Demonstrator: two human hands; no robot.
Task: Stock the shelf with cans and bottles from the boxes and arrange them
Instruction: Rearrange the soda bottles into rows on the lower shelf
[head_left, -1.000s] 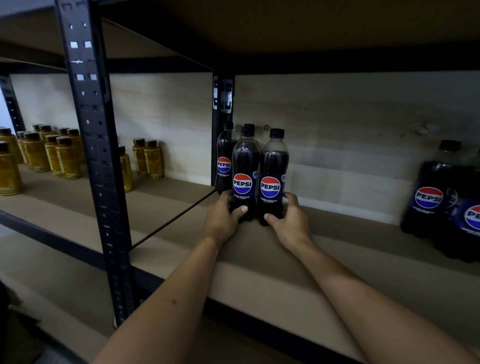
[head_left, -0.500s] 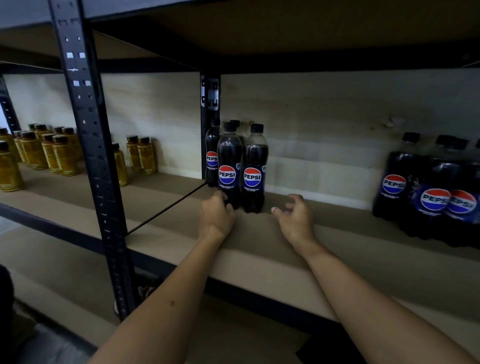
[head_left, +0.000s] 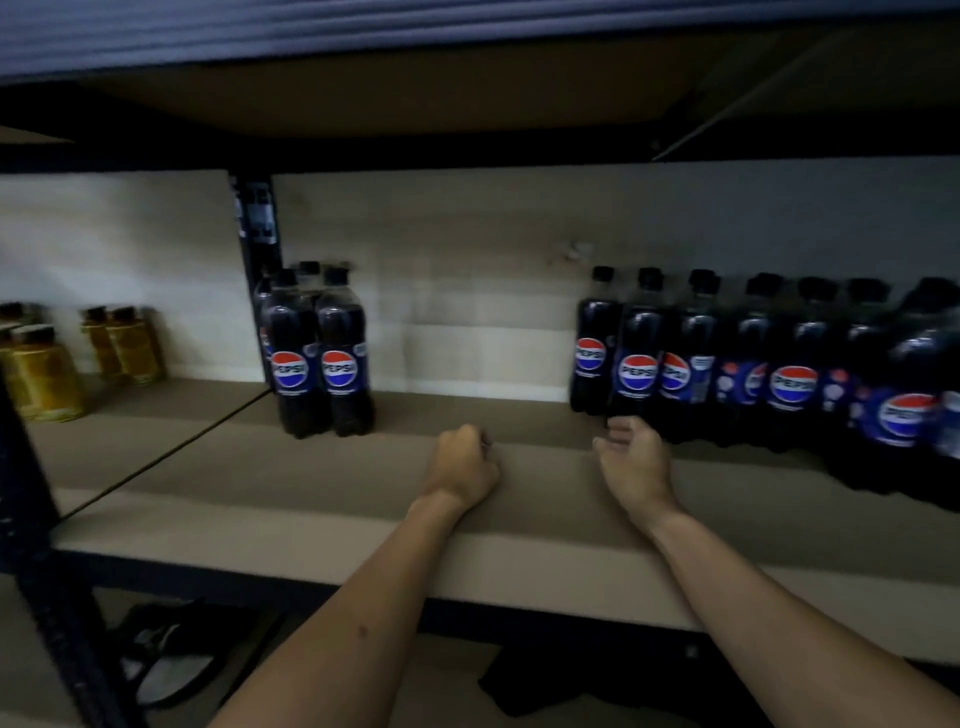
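A small cluster of dark Pepsi bottles (head_left: 317, 358) stands on the brown shelf board (head_left: 332, 499) beside the black rear post. A long row of several Pepsi bottles (head_left: 737, 364) fills the right side of the same shelf. My left hand (head_left: 462, 465) hovers over the bare middle of the board with its fingers curled and nothing in it. My right hand (head_left: 636, 460) is open, fingers relaxed, its fingertips at the base of the leftmost front bottle (head_left: 636, 364) of the right row.
Yellow bottles (head_left: 124, 345) and more of them (head_left: 41, 374) stand on the neighbouring shelf bay at the left. A black upright post (head_left: 36, 519) rises at the near left. The upper shelf overhangs close above. Dark items lie on the floor below.
Both hands have let go of the left Pepsi cluster and moved right along the shelf. The view has panned right, and the right row of bottles now shows in full.
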